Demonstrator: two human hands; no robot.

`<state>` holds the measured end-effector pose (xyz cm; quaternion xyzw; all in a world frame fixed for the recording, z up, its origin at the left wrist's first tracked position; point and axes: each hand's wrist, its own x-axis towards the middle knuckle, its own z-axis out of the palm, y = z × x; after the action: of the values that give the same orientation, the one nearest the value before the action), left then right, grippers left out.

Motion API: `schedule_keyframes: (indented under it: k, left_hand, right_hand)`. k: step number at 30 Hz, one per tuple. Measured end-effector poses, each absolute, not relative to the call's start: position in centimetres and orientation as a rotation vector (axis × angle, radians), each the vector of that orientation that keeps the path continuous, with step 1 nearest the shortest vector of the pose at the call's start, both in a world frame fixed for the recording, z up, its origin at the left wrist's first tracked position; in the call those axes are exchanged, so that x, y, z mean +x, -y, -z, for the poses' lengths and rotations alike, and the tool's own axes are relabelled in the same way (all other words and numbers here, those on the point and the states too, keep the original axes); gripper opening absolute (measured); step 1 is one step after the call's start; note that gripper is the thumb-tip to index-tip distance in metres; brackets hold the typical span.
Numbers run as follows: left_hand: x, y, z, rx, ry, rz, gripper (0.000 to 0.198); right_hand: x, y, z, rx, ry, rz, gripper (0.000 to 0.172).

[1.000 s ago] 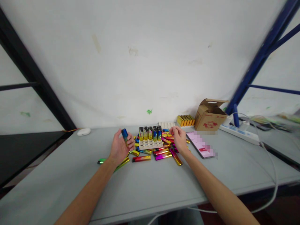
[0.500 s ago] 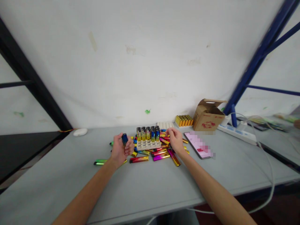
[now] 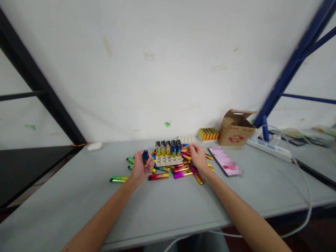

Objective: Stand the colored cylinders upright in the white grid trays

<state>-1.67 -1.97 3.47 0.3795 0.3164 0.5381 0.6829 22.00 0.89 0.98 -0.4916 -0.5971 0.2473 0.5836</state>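
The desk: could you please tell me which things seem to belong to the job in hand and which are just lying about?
Likely in use: blue tube in the left hand; pale tray and its upright tubes; loose shiny tubes; perhaps yellow tubes.
Likely lying about: phone; power strip; white case; cardboard box.

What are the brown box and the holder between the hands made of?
The brown box looks like matte cardboard, given its folding flaps. The holder seems dull, pale plastic, judging by its evenly repeated openings, though molded pulp is possible.

grey table [image 3: 168, 210] with loose glossy sticks [image 3: 159, 176], phone [image 3: 223, 161], cardboard box [image 3: 236, 135], power strip [image 3: 270, 149]
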Motion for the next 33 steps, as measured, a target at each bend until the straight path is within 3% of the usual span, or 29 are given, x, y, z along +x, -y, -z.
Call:
schedule_keyframes:
  k: [16, 27, 33]
  left_hand:
    - [-1.2, 2.7, -3.4, 0.846, -0.644, -1.083, 0.050]
    - [-1.1, 2.6, -4.4, 0.762, -0.644, -1.243, 0.008]
    - [-1.3, 2.8, -4.8, 0.902, -0.757, -1.304, 0.020]
  right_hand:
    - [22.2, -1.1, -0.9, -1.229, 1.487, -0.481, 0.032]
    - [22.8, -1.0, -1.6, -1.199, 1.430, -0.486, 0.031]
    - [22.8, -1.1, -1.2, -1.207, 1.595, -0.374, 0.025]
